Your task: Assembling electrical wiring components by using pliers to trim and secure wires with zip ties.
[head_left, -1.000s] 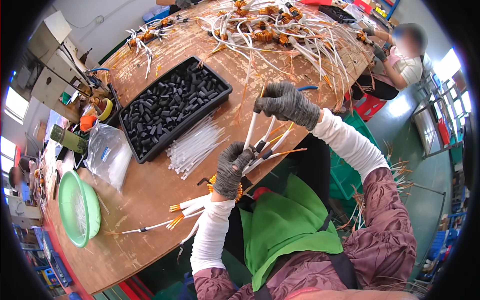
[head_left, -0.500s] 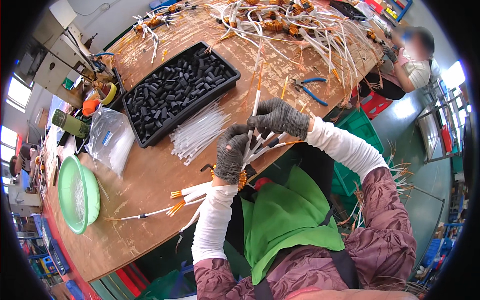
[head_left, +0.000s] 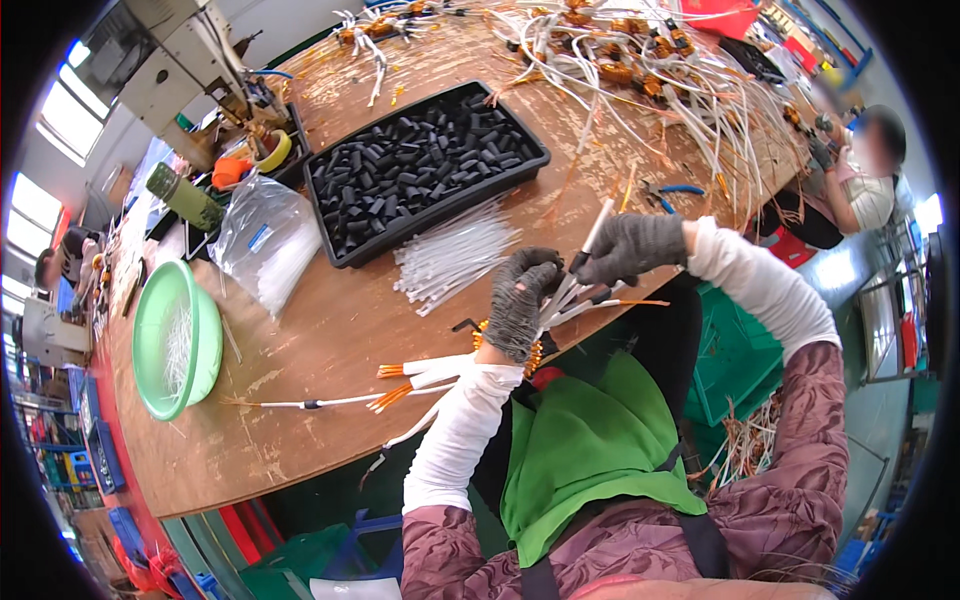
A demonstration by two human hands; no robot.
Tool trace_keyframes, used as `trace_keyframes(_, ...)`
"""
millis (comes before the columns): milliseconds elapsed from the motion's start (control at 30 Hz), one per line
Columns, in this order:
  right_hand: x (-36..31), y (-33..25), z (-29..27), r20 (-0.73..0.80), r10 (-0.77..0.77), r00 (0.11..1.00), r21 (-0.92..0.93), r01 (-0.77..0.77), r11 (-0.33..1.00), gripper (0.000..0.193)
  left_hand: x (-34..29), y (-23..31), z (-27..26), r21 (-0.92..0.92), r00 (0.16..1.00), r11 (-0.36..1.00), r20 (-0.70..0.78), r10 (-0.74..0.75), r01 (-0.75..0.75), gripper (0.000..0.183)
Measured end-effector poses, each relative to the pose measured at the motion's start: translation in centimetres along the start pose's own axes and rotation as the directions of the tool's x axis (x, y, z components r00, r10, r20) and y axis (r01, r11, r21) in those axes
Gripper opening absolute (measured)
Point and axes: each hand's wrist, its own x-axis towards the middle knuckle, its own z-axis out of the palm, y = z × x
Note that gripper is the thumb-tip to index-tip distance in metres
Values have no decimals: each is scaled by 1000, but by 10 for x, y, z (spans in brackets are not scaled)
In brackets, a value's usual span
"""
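Observation:
My left hand (head_left: 517, 305), in a grey work glove, is closed around white cables beside a copper-wound coil (head_left: 535, 350) at the table's near edge. My right hand (head_left: 632, 250), gloved alike, pinches at a black sleeve (head_left: 579, 262) on one white cable (head_left: 598, 226), which points up and away between the hands. More white cables (head_left: 567, 308), some with black sleeves, fan out below my right hand. Orange-tipped cable ends (head_left: 395, 385) stick out left of my left wrist. The fingertips partly hide the held cable.
A black tray of black sleeves (head_left: 420, 165) lies beyond my hands, white cable ties (head_left: 455, 262) before it. At left are a plastic bag (head_left: 265, 235) and green basin (head_left: 205, 345). Blue-handled pliers (head_left: 680, 190) and piled wired coils (head_left: 650, 70) lie farther off. A co-worker (head_left: 865, 185) sits at right.
The view has turned, so the table's things appear farther right. My right hand has come lower on the upright cable, against the black sleeve; my left hand keeps its hold.

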Motion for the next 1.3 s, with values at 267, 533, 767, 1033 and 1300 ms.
trace_keyframes(267, 75, -98, -34, -400, -219, 890, 64, 266, 962, 38, 5, -7, -8, -5, 1000, 1000, 3, 18, -18, 18)
trace_keyframes(533, 35, -56, -42, -501, -442, 745, -80, 468, 880, 35, -27, 15, 13, 272, 974, 938, -17, 225, -213, 16)
trace_keyframes(767, -90, 20, -25, -613, -384, 690, 32, 507, 861, 29, -39, 114, -42, 930, 929, -341, 241, 282, -138, 20)
trace_keyframes(1033, -127, 112, 8, -691, -98, 717, 412, 501, 761, 32, 7, 85, -54, 547, 998, -835, 17, -55, -55, 32)
trace_keyframes(1300, -109, 177, 45, -636, -84, 767, 633, 580, 512, 27, 26, 75, -52, 388, 988, -910, 12, -152, -145, 21)
